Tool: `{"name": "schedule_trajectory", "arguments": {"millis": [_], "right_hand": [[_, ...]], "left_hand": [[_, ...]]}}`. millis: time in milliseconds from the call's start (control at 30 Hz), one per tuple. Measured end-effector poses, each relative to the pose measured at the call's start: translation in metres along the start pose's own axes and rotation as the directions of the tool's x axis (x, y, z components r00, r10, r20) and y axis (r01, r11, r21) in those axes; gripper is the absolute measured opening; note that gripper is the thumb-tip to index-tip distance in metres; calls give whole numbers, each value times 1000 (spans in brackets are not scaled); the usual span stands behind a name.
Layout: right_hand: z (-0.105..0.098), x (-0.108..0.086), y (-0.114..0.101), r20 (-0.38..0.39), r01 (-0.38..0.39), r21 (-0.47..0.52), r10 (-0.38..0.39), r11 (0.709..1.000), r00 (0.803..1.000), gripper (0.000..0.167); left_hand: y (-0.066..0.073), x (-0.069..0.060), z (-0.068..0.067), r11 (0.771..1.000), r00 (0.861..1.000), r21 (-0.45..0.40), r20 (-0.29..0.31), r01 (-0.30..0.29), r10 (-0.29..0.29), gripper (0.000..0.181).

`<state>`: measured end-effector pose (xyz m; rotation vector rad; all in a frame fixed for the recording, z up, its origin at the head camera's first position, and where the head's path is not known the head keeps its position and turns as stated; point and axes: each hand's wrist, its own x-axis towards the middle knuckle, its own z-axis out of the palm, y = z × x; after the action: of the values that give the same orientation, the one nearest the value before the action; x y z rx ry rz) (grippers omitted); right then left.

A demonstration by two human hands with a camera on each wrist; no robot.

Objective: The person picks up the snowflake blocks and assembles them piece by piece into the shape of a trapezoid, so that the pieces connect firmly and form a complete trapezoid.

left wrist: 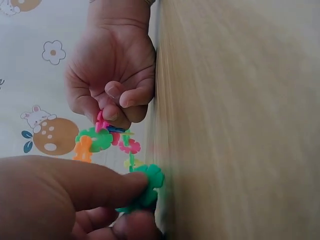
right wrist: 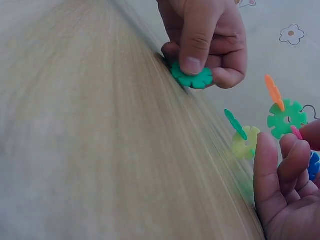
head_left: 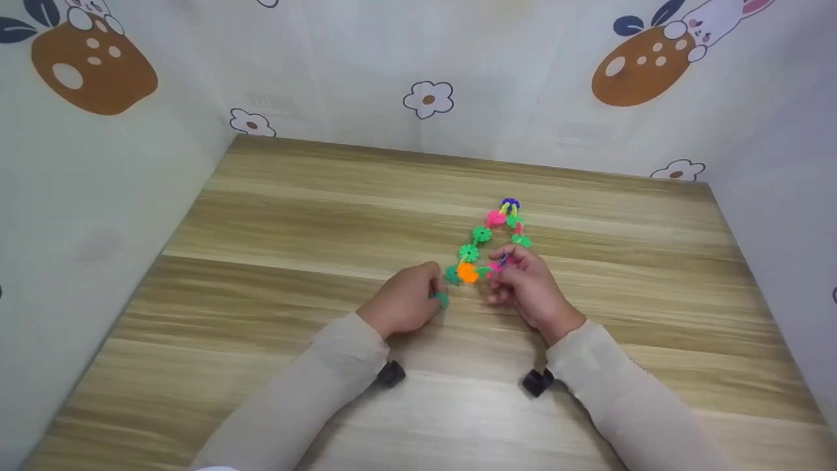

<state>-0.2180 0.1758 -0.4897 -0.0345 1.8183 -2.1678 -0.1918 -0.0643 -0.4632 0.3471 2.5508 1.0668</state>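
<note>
My left hand (head_left: 409,297) pinches a loose teal-green snowflake disc (left wrist: 154,181) between thumb and fingers, just above the table. To its right, my right hand (head_left: 533,291) grips a pink snowflake disc (left wrist: 101,121), part of a chain of interlocked discs. Along the chain are an orange disc (head_left: 467,273), green discs (head_left: 482,233) and, at the far end, a dark blue disc (head_left: 511,204). The chain makes a narrow triangle-like loop. In the right wrist view, a blue disc (right wrist: 314,165) shows by the right fingers, which hide part of the chain.
The wood-grain table (head_left: 294,216) meets a pale back wall (head_left: 353,72) with flower and fruit prints. Side walls stand left and right. Small black devices (head_left: 391,374) sit under both wrists, beside the beige sleeves.
</note>
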Motion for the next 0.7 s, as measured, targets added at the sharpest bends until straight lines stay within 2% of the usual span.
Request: {"name": "schedule_trajectory", "arguments": {"millis": [100, 200, 300, 500, 700], "right_hand": [[0, 0, 0, 7, 0, -3, 0, 1000, 1000, 28], [0, 0, 0, 14, 3, -2, -3, 1000, 1000, 26], [0, 0, 0, 19, 1, -4, -1, 1000, 1000, 25], [1, 0, 0, 23, -8, -7, 8, 1000, 1000, 25], [-1, 1, 0, 63, -4, -18, 5, 1000, 998, 20]], "left_hand": [[-2, 2, 2, 995, 996, -87, -72, -51, 44, 11], [-2, 4, 3, 980, 986, -172, -149, -105, 79, 14], [-2, 5, 3, 965, 975, -223, -202, -138, 93, 15], [-1, 4, 3, 949, 961, -256, -248, -184, 119, 16], [-1, 3, 4, 934, 947, -264, -276, -241, 166, 16]]}}
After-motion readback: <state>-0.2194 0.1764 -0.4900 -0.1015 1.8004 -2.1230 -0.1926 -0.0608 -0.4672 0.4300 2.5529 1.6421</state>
